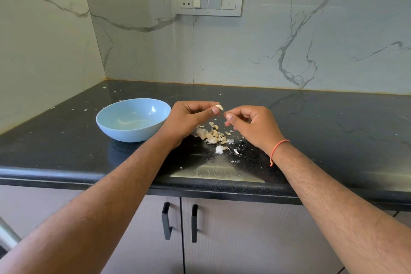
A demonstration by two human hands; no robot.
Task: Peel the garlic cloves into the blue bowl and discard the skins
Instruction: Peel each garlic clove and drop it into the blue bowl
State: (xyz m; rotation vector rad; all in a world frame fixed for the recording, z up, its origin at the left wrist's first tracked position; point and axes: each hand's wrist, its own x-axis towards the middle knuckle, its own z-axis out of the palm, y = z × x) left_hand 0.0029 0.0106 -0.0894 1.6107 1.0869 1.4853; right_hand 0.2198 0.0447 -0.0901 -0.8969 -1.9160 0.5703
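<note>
Pinching a garlic clove (pixel 219 107) in left hand (pixel 191 118) beside blue bowl (pixel 133 119), over skins (pixel 211 134); right hand (pixel 251 123) fingers curled, contents unclear.

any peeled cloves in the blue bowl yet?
No, the blue bowl looks empty; the left hand pinches a garlic clove beside it.

I count one blue bowl (pixel 133 119), two hands. One garlic clove (pixel 219 107) pinched, one clove (pixel 219 149) on counter. One skin pile (pixel 211 134).
</note>
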